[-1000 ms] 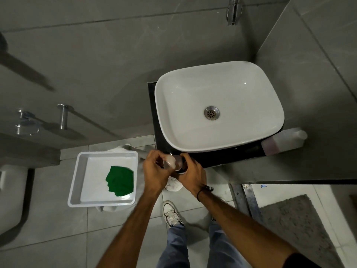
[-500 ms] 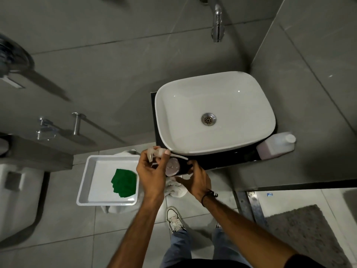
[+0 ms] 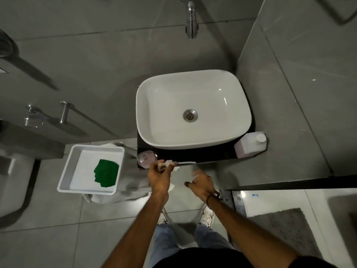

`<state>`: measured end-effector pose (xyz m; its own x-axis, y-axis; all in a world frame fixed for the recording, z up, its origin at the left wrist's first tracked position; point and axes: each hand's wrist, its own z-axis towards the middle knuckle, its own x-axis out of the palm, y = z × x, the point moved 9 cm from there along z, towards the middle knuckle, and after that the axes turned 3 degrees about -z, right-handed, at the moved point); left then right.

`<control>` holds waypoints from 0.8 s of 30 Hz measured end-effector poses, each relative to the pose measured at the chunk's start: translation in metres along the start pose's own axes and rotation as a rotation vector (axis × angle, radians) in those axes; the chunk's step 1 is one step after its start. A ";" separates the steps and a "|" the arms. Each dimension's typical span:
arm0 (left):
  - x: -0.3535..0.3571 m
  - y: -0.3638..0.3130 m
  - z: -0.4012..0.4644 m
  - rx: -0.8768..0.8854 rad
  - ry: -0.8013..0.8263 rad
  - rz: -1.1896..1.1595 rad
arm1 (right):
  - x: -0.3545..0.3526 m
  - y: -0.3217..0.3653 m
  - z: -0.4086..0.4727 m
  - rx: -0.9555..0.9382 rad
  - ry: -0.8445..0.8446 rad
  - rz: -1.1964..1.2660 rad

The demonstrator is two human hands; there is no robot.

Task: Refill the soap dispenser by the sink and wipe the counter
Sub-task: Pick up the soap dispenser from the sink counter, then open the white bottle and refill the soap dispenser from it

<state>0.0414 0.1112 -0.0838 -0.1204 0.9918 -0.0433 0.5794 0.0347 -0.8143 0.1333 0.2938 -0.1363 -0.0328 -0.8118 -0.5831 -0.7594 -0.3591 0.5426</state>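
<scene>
The clear soap dispenser bottle point(image 3: 146, 158) stands open-topped on the front left corner of the black counter point(image 3: 204, 156). My left hand point(image 3: 160, 176) grips the white pump head point(image 3: 166, 163), whose thin tube lies along the counter's front edge. My right hand point(image 3: 200, 183) hovers just off the counter's front with its fingers spread, holding nothing. A white refill bottle point(image 3: 250, 144) with pinkish liquid and a white cap stands at the counter's right end. A green cloth point(image 3: 105, 173) lies in a white tray point(image 3: 65, 172) to the left.
A white basin point(image 3: 154, 105) fills most of the counter, with a chrome tap point(image 3: 191, 20) above it. The tray rests on a white stand. A toilet point(image 3: 11, 182) is at far left, a grey mat point(image 3: 284, 229) at lower right. My shoes stand below the counter.
The pump head has come off the bottle in my left hand and its tube now lies along the counter edge. My right hand has let go of the bottle and drawn back to the right.
</scene>
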 end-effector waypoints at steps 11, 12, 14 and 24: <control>0.084 0.018 0.038 0.243 0.047 0.473 | -0.170 -0.113 -0.005 0.076 -0.618 0.276; 0.086 0.017 0.039 0.275 0.040 0.563 | -0.178 -0.110 -0.003 0.061 -0.626 0.294; 0.090 0.016 0.041 0.317 0.031 0.675 | -0.189 -0.101 0.003 0.022 -0.632 0.306; 0.070 0.011 0.014 0.425 -0.145 0.527 | -0.209 -0.069 0.015 -0.058 -0.728 0.358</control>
<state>0.0279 0.1794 -0.1044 -0.0329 0.8356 -0.5483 0.2279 -0.5279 -0.8182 0.1831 0.4955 -0.0607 -0.6966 -0.3859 -0.6048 -0.5888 -0.1741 0.7893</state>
